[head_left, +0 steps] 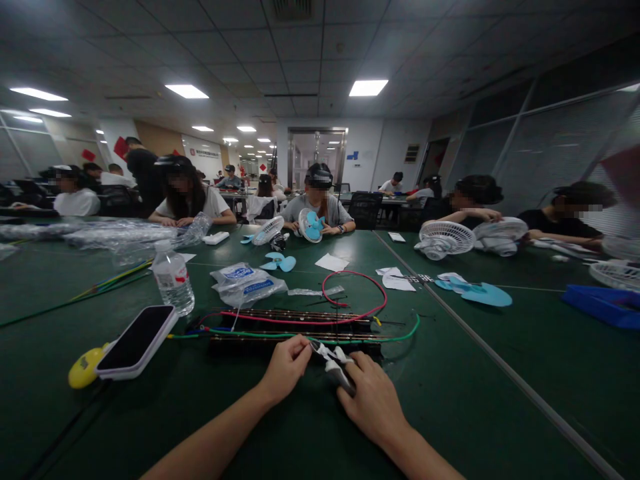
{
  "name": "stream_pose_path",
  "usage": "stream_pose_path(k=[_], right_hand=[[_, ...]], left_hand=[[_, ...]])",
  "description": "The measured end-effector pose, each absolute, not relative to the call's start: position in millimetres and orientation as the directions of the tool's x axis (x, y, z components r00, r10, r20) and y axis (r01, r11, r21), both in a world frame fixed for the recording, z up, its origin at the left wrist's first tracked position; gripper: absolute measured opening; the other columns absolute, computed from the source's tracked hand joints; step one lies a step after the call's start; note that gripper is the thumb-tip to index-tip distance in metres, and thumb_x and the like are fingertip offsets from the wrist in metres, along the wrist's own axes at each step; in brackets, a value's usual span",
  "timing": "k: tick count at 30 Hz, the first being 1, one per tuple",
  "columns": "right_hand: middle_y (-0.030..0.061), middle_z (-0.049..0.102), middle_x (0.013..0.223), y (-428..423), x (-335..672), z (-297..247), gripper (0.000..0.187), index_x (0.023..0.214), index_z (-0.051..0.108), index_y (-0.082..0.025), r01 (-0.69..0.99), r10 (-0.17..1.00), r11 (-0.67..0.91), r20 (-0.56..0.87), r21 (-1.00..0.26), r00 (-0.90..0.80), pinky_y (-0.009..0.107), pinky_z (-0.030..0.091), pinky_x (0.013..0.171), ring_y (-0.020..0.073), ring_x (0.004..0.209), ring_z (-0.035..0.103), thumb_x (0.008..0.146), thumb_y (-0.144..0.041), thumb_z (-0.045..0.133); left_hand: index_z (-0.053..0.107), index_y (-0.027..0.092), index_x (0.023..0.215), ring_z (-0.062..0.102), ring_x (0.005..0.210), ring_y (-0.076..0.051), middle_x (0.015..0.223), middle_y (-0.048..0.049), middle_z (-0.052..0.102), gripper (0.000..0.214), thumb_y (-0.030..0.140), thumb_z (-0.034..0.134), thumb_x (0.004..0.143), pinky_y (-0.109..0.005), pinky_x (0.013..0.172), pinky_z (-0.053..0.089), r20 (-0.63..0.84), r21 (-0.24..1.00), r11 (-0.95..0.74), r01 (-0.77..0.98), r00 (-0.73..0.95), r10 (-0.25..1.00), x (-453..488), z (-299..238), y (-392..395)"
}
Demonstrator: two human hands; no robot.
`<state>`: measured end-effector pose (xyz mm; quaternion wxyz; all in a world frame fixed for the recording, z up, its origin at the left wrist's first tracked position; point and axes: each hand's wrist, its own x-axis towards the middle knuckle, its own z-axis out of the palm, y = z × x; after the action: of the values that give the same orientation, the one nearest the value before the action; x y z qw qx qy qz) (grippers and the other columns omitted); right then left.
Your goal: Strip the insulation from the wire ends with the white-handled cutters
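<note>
My left hand point(286, 365) is closed in a pinch near the front end of two long dark strips point(295, 327) that lie across the green table point(450, 400). My right hand point(373, 400) is wrapped round a small grey and white tool point(334, 365) that points toward my left fingers. What the left fingers pinch is too small to name. A red wire point(356, 293) loops above the strips and a green wire point(400, 337) runs along them.
A phone point(136, 340) rests on a yellow object point(83, 370) at the left, with a water bottle point(173, 277) and plastic bags point(247, 283) behind. Blue fan blades point(480, 293), white fan grilles point(447, 238) and a blue tray point(603, 303) lie right. Several people sit across the table.
</note>
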<state>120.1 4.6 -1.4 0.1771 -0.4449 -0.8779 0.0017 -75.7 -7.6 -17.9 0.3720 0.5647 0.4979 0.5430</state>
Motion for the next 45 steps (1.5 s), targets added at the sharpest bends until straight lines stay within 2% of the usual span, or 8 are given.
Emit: stream_pose_path(k=[5,11,19,30,39,45], right_hand=[[0.0075,0.051,0.112,6.3,120.2,-2.3,0.020,0.090,0.057,-0.019,0.748,0.765,0.629,0.337,-0.210,-0.549,0.033,0.036,0.086,0.0220,0.098,0.047,0.071,-0.020,0.053],[0.0076,0.052,0.111,7.4,121.0,-4.6,0.017,0.089,0.058,-0.020,0.743,0.756,0.637,0.351,-0.205,-0.552,0.033,0.036,0.085,0.0219,0.097,0.048,0.072,-0.021,0.053],[0.0059,0.057,0.100,7.2,122.6,-2.0,0.015,0.085,0.061,-0.020,0.772,0.766,0.621,0.309,-0.133,-0.563,0.028,0.039,0.078,0.0177,0.086,0.054,0.077,-0.026,0.050],[0.0053,0.062,0.091,2.2,120.8,11.6,0.019,0.082,0.064,-0.020,0.822,0.814,0.565,0.217,-0.077,-0.539,0.026,0.038,0.066,0.0175,0.078,0.057,0.079,-0.032,0.049],[0.0048,0.061,0.088,0.5,122.7,12.2,0.021,0.082,0.063,-0.020,0.828,0.827,0.552,0.189,-0.098,-0.529,0.025,0.037,0.067,0.0169,0.078,0.056,0.079,-0.035,0.048],[0.0065,0.056,0.106,3.9,125.9,2.7,0.020,0.090,0.060,-0.020,0.783,0.785,0.601,0.298,-0.160,-0.543,0.029,0.037,0.081,0.0196,0.093,0.052,0.074,-0.028,0.052]], left_hand=[[0.061,0.013,0.080,0.039,0.044,-0.009,0.048,0.0056,0.042,0.033,0.044,0.051,0.082,-0.020,0.045,0.028,0.273,0.947,-0.258,0.190,-0.058,0.960,-76.7,-18.4,-6.2],[0.063,0.012,0.080,0.039,0.044,-0.009,0.047,0.0055,0.043,0.033,0.043,0.051,0.083,-0.020,0.045,0.029,0.281,0.942,-0.263,0.211,-0.062,0.958,-77.0,-16.6,-6.4],[0.060,0.013,0.076,0.040,0.042,-0.008,0.046,0.0060,0.043,0.030,0.041,0.051,0.083,-0.020,0.045,0.029,0.273,0.944,-0.258,0.205,-0.045,0.961,-76.0,-15.4,-8.5],[0.059,0.013,0.078,0.037,0.039,-0.007,0.044,0.0067,0.042,0.028,0.039,0.050,0.083,-0.018,0.041,0.026,0.226,0.957,-0.214,0.194,-0.043,0.973,-74.9,-17.1,-7.6],[0.057,0.014,0.074,0.034,0.038,-0.006,0.045,0.0072,0.043,0.026,0.038,0.051,0.082,-0.017,0.040,0.025,0.209,0.969,-0.199,0.149,-0.052,0.977,-74.3,-11.3,-10.6],[0.058,0.014,0.077,0.034,0.039,-0.006,0.046,0.0071,0.043,0.024,0.037,0.051,0.083,-0.017,0.040,0.025,0.216,0.967,-0.208,0.147,-0.040,0.976,-74.9,-12.6,-10.8]])
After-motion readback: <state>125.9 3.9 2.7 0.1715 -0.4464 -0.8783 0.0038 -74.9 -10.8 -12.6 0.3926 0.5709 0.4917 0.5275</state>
